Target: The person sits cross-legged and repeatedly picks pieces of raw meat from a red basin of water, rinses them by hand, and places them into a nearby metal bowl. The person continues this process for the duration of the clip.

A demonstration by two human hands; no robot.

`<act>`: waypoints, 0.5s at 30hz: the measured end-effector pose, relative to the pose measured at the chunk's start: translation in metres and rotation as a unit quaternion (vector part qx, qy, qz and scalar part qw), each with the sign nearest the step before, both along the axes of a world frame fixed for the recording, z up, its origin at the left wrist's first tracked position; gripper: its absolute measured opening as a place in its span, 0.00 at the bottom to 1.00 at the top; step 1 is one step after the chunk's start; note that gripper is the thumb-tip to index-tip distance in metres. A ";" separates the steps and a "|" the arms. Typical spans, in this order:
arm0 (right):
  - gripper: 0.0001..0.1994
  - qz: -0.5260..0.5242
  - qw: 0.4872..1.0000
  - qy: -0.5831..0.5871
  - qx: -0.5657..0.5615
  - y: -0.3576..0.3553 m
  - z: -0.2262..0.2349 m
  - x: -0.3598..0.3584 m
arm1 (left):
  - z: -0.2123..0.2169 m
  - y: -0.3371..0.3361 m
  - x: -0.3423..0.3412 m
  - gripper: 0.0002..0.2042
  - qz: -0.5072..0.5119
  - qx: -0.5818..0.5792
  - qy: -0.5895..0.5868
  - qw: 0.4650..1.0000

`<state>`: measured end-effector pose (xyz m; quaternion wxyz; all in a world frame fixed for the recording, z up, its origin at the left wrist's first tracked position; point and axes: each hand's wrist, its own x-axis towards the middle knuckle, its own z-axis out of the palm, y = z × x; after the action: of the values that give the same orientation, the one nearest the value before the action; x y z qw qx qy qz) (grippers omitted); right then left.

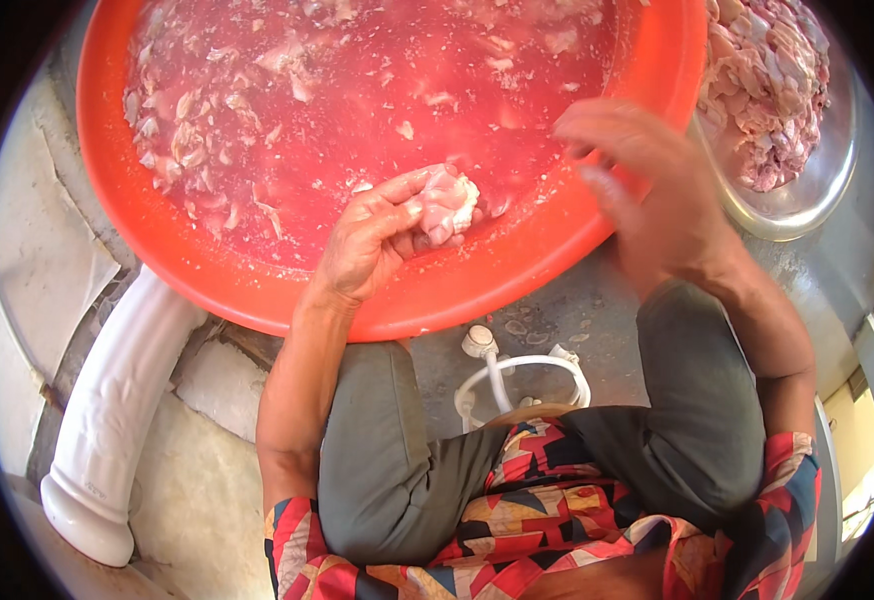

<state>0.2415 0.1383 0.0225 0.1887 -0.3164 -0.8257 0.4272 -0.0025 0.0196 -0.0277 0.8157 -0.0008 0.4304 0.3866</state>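
A large red basin [517, 290] spreads before me, holding pinkish-red water with many pale scraps floating in it. Over its near edge my left hand [372, 232] pinches a piece of raw meat [447, 205], pink with a lumpy whitish side. My right hand [637, 190] is above the basin's right rim, blurred by motion. Its thumb and curved fingers are apart, and nothing shows between them.
A shiny metal bowl [802, 215] heaped with raw meat [767, 95] stands right of the basin. White curved tubing [522, 365] lies between my knees. On the left, a thick white column [107, 430] lies across pale stone slabs [207, 455].
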 end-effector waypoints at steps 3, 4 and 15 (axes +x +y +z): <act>0.14 0.035 0.997 0.042 -0.058 -0.017 -0.018 -0.016 | 0.005 0.001 0.000 0.23 -0.009 0.023 0.015 1.000; 0.15 0.046 0.995 0.060 -0.066 -0.021 -0.023 -0.021 | 0.007 0.001 0.000 0.25 -0.012 0.037 0.022 0.999; 0.11 0.081 0.964 0.105 -0.230 -0.025 -0.031 -0.044 | 0.023 0.007 0.009 0.24 0.004 0.029 -0.018 0.999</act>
<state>0.1979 0.1133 -0.0090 0.1616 -0.2365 -0.7034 0.6506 0.0064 0.0265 -0.0047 0.8213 0.0146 0.4046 0.4020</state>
